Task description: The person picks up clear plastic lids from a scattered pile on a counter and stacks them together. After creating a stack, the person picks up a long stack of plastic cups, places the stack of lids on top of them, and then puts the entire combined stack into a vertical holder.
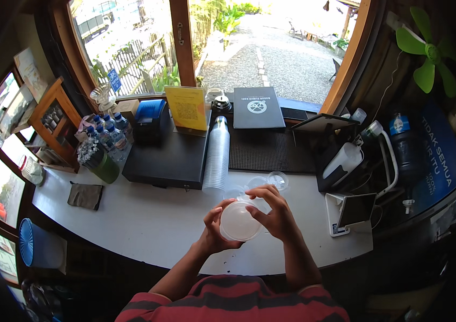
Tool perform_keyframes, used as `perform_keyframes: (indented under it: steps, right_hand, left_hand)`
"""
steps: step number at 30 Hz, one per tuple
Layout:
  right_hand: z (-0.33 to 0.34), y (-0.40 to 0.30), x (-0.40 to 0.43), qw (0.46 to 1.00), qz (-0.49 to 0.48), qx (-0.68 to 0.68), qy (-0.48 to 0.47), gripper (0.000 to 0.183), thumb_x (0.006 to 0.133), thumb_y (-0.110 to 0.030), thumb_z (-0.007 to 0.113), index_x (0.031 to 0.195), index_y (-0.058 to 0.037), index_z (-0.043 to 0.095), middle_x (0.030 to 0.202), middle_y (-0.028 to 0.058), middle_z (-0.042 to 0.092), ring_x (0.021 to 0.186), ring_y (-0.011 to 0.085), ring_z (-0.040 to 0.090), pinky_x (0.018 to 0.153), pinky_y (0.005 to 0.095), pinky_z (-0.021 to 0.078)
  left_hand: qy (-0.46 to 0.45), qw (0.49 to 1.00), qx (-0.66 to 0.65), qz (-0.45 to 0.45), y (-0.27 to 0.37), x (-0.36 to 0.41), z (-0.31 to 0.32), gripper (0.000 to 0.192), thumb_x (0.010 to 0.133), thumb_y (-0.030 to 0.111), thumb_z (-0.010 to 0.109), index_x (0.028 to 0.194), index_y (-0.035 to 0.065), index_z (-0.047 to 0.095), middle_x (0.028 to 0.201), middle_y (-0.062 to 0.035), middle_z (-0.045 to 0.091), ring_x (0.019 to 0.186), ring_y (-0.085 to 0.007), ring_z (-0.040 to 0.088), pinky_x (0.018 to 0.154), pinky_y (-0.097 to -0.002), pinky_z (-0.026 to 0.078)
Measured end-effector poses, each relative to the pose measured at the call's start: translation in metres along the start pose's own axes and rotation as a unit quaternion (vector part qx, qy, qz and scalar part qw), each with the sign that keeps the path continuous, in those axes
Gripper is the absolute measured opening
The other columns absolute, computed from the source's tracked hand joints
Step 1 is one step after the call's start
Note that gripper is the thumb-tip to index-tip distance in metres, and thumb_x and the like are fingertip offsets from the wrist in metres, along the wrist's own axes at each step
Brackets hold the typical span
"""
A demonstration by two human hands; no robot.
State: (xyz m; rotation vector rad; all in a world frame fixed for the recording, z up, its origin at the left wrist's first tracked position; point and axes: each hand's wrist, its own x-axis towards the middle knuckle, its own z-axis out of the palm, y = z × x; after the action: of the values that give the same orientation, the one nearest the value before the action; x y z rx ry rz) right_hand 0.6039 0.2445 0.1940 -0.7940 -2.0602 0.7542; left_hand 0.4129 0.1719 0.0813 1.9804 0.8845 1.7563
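Note:
My left hand grips a round translucent plastic piece, a cup or a stack of lids, held above the white counter. The left fingers wrap its far left edge, and the left thumb lies under its near side. Over its right edge is my right hand, with the thumb at the rim and the fingers curled above; whether it pinches anything is unclear. Just beyond the hands lie several clear plastic lids, partly hidden by the right fingers. A long stack of clear plastic cups lies behind them.
To the left of the cup stack is a black cash drawer below a yellow sign. Water bottles and a grey pouch sit farther left. A black rubber mat and a tablet on a stand are rightward.

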Motion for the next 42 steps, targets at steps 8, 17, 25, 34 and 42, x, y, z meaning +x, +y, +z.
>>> perform_keyframes:
  steps: [8, 17, 25, 34, 42]
  right_hand:
    - [-0.014, 0.016, 0.063, 0.97, -0.158, -0.041, -0.178, 0.061, 0.082, -0.045, 0.087, 0.132, -0.0147, 0.068, 0.122, 0.0103, 0.063, 0.121, 0.0312, 0.058, 0.102, 0.0458, 0.0533]
    - [-0.018, 0.029, 0.067, 0.966, -0.218, 0.037, -0.133, 0.042, 0.085, -0.034, 0.087, 0.117, -0.0105, 0.071, 0.113, 0.0096, 0.065, 0.109, 0.0281, 0.064, 0.099, 0.0432, 0.051]
    - [-0.015, 0.029, -0.004, 0.977, -0.032, 0.159, -0.14, 0.04, 0.09, -0.02, 0.085, 0.125, -0.0103, 0.07, 0.134, 0.0154, 0.055, 0.13, 0.034, 0.055, 0.11, 0.0466, 0.0463]
    - [0.006, 0.042, -0.015, 0.97, -0.002, 0.219, -0.108, 0.043, 0.095, -0.026, 0.08, 0.133, -0.0088, 0.067, 0.138, 0.0154, 0.055, 0.131, 0.0312, 0.055, 0.108, 0.0449, 0.0487]
    - [0.044, 0.154, -0.005, 0.965, 0.19, -0.18, -0.019, 0.055, 0.091, -0.026, 0.08, 0.14, -0.0093, 0.062, 0.15, 0.02, 0.049, 0.143, 0.0385, 0.043, 0.12, 0.0524, 0.0362]
  left_hand:
    - [0.0, 1.0, -0.001, -0.012, 0.009, 0.002, 0.006, 0.119, 0.072, 0.022, 0.097, 0.156, 0.0243, 0.013, 0.154, -0.0309, 0.036, 0.14, -0.044, 0.049, 0.11, -0.0594, 0.049]
    - [-0.011, 0.988, 0.144, -0.048, 0.027, -0.001, 0.008, 0.093, 0.066, 0.018, 0.099, 0.139, 0.0176, 0.042, 0.154, -0.026, 0.036, 0.147, -0.0445, 0.041, 0.117, -0.0555, 0.044]
    - [0.03, 0.993, 0.103, -0.042, 0.024, -0.003, 0.01, 0.097, 0.063, 0.018, 0.101, 0.139, 0.0204, 0.041, 0.153, -0.0255, 0.038, 0.143, -0.0454, 0.045, 0.112, -0.055, 0.05]
    - [-0.059, 0.986, 0.144, -0.055, 0.038, 0.009, -0.021, 0.09, 0.063, 0.02, 0.103, 0.134, 0.0201, 0.047, 0.152, -0.0235, 0.038, 0.14, -0.0455, 0.049, 0.111, -0.0556, 0.051]
    - [-0.041, 0.991, 0.116, -0.05, 0.028, 0.011, -0.03, 0.086, 0.062, 0.028, 0.104, 0.131, 0.018, 0.053, 0.148, -0.0252, 0.041, 0.136, -0.0443, 0.054, 0.108, -0.0548, 0.054]
